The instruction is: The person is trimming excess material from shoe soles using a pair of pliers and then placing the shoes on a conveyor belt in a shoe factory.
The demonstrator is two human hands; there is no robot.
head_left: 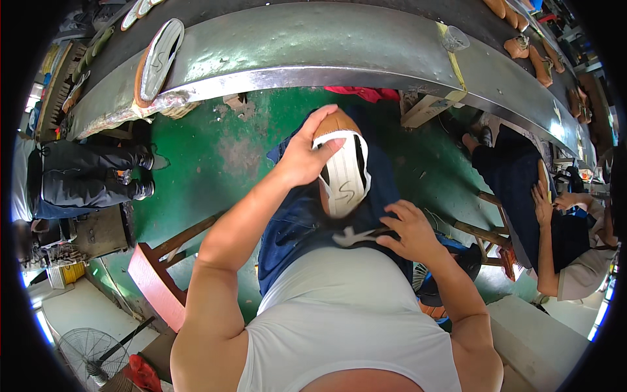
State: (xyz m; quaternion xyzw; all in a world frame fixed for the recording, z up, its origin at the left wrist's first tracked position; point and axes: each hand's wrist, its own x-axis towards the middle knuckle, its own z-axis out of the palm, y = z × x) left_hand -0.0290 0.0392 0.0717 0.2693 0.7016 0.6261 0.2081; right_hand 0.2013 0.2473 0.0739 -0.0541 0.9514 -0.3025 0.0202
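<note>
My left hand [308,151] is closed round a shoe [344,171], its thumb over the white rim and its fingers along the side. The shoe has a tan toe pointing away from me, and its pale inner sole carries a dark curved mark. It rests over my dark blue trousers. Just right of my lap, my right hand [410,236] has its fingers bent round the handle of a pale metal hand tool [353,236]. The tool's head looks forked but is smeared by motion, and its exact kind cannot be told. The tool is apart from the shoe.
A metal-topped bench [294,46] spans the far side, bearing another white-and-tan shoe [159,62] and a clear plastic cup [455,39]. Wooden stools [160,281] stand at both sides. A co-worker [555,222] sits at right; another person [91,171] is at left. A fan [95,356] stands lower left.
</note>
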